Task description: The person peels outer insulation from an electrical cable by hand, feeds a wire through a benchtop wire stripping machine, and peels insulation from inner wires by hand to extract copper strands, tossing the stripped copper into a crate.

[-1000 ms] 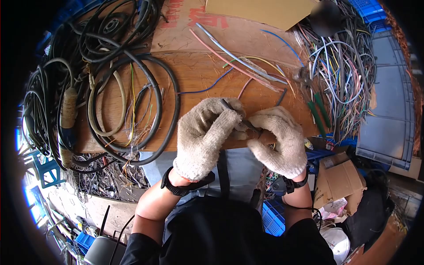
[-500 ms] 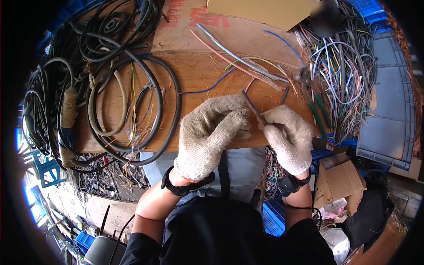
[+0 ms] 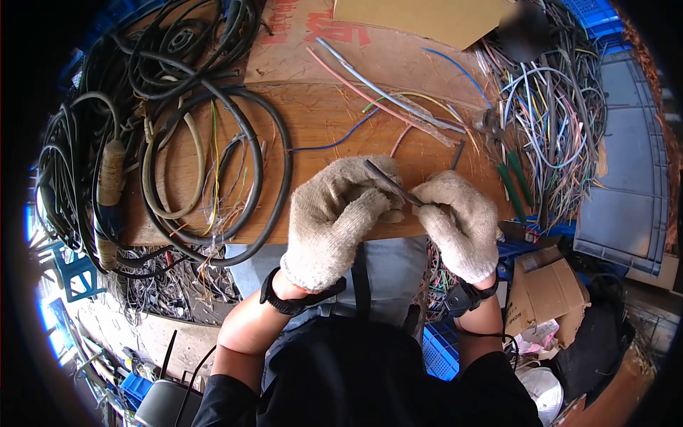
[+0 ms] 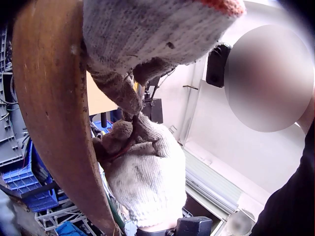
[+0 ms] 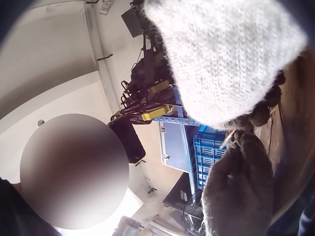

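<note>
Both hands wear off-white knit gloves over the near edge of the wooden table. My right hand [image 3: 459, 224] pinches a short dark cable [image 3: 388, 181] between thumb and forefinger. One dark end slants up and left across the fingers of my left hand [image 3: 338, 217]; another dark length sticks out beyond the right hand's knuckles. Left thumb and fingers curl close about the cable, their tips near the right fingertips. In the left wrist view the two gloves' fingertips meet at the cable [image 4: 135, 121], and a reddish-dark strand crosses the right palm. The right wrist view shows a small pale-orange bit at the fingertips.
Cut wires, pink [image 3: 377, 99] and pale blue [image 3: 356, 71], lie ahead on the table [image 3: 327, 128]. Green-handled pliers [image 3: 514, 178] rest at right, beside a heap of stripped wires [image 3: 548, 135]. Thick black cable coils [image 3: 284, 153] cover the left. A cardboard box [image 3: 544, 292] stands low right.
The cable end came free of the left fingers and pointed up half a second ago. Now the right hand has shifted slightly left and the cable lies across the left fingers again.
</note>
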Available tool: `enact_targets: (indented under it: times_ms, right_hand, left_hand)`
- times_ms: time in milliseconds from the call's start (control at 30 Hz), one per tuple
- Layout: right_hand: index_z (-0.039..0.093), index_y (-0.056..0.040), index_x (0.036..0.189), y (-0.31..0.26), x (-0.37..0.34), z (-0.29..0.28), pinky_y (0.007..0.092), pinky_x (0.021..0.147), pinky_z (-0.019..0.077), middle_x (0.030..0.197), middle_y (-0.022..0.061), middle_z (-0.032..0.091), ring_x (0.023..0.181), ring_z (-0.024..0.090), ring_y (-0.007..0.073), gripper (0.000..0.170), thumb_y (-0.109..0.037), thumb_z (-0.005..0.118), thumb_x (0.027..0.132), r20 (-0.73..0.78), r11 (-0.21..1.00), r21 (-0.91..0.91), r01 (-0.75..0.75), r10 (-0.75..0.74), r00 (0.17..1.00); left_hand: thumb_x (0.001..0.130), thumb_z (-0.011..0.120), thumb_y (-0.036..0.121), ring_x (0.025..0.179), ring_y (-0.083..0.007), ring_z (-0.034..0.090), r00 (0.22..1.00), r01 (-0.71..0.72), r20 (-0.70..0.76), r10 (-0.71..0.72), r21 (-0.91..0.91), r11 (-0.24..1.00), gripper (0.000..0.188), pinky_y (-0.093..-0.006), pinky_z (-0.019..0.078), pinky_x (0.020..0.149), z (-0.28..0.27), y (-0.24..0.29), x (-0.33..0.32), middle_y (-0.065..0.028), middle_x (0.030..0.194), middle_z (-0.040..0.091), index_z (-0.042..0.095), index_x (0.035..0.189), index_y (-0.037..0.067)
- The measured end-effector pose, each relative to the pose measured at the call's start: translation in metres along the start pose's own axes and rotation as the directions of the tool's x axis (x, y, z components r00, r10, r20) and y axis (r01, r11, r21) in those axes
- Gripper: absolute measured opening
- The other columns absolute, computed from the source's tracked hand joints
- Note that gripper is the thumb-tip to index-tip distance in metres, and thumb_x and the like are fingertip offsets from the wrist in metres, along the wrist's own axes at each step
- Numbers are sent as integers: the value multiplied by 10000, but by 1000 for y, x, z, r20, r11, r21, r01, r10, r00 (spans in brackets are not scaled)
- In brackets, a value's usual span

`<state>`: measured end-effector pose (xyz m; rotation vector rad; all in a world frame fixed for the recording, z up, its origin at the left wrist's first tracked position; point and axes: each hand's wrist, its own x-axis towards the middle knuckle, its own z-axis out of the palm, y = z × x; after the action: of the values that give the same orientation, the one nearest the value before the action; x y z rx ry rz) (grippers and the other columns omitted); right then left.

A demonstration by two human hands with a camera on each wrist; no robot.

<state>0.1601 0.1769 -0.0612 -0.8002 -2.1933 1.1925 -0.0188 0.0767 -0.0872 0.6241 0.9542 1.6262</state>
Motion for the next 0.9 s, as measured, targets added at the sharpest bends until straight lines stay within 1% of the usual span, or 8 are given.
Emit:
enact_targets:
  times_ms: [267,367,433,467,633,700,767,900]
  right_hand:
    - [711,5,1001,-3,-3,-1,341,717,502,879,114,672,796,648,220,148,-40,662,868,-2,994,62,-88,88,996]
    - [710,4,1018,-4,-2,-1,339,719,501,891,115,669,806,647,220,162,-40,662,870,14,992,32,-119,119,993]
    - [711,1,1030,-2,-3,0,340,723,502,901,116,670,814,647,222,173,-40,664,868,32,992,18,-126,126,992]
    - [709,4,1042,2,-4,2,345,732,503,913,123,669,825,648,231,188,-36,664,863,22,996,14,-86,86,996]
    - [706,5,1067,7,-2,1,352,789,502,980,140,678,891,647,245,216,-76,637,879,24,997,62,48,-50,998]
    - [706,5,1074,8,-2,0,353,864,489,1037,139,682,963,635,240,242,-128,600,901,-166,983,134,122,-99,981]
    - [710,-3,1051,-2,-3,-7,345,915,467,1053,121,686,1013,619,230,220,-115,599,897,-197,988,154,-16,46,979]
    - [720,-41,974,-13,15,-12,341,805,505,944,78,689,873,643,208,172,-12,725,804,-90,977,-82,197,-204,975]
  left_hand:
    - [957,603,67,913,-175,684,994,55,-88,-57,-17,998,246,-307,537,859,9,4,-2,-139,1063,697,622,1153,-80]
    - [971,622,90,921,-170,688,998,10,-62,-5,82,997,231,-307,539,868,7,5,-1,-134,1096,701,647,1135,-71]
    - [987,626,111,918,-158,692,998,-67,24,62,361,930,214,-298,542,867,4,7,-1,-124,1099,709,666,1105,-63]
    - [988,630,117,924,-154,694,1000,-1,-17,4,219,976,199,-294,540,863,7,5,-1,-109,1058,721,682,1076,-55]
    - [966,655,109,893,-136,685,998,13,-65,2,225,974,164,-286,535,820,7,1,-1,-99,1011,730,695,1031,-36]
    - [947,677,104,849,-120,675,996,25,-90,-4,228,973,136,-282,529,783,5,-1,-1,-93,1005,734,703,1000,-18]
    - [936,680,111,831,-156,675,991,-128,16,135,444,887,121,-308,527,776,4,-1,0,-99,967,726,707,973,-1]
    - [927,684,124,825,-203,680,976,-208,62,211,570,795,118,-334,526,767,9,-1,0,-109,940,716,713,945,12]
